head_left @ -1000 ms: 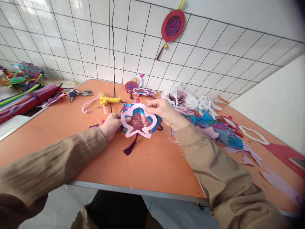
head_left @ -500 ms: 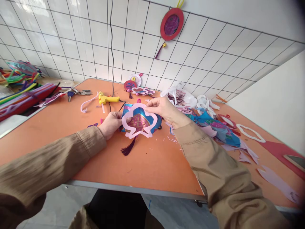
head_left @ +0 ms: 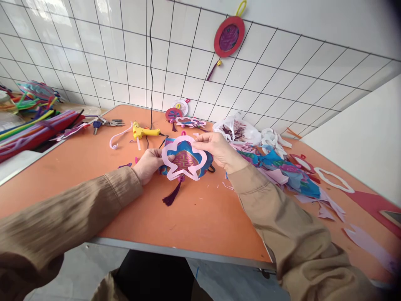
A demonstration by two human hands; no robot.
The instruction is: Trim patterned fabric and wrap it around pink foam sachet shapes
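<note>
A pale pink cloud-shaped cutout frame [head_left: 203, 161] is held up above the orange table [head_left: 188, 225]. Behind its opening lies blue patterned fabric with a magenta and gold motif [head_left: 184, 160]. My left hand [head_left: 148, 164] grips the left side of the piece, its thumb over the frame. At the upper right, my right hand [head_left: 219, 149] pinches the frame's edge between thumb and fingers. A dark purple tassel [head_left: 172, 195] hangs below the frame, and a small pink loop [head_left: 183, 133] shows above it.
Behind my left hand lies a yellow glue gun [head_left: 145, 132], with keys [head_left: 97, 124] farther left. Colourful pipe cleaners [head_left: 46, 129] fill the left corner. Fabric scraps [head_left: 294, 179] and a plastic bag [head_left: 250, 133] are on the right. A red round ornament [head_left: 241, 35] hangs on the tiled wall.
The view has shifted slightly. The tassel now hangs more steeply, and its knot shows below the frame. Both hands keep their hold.
</note>
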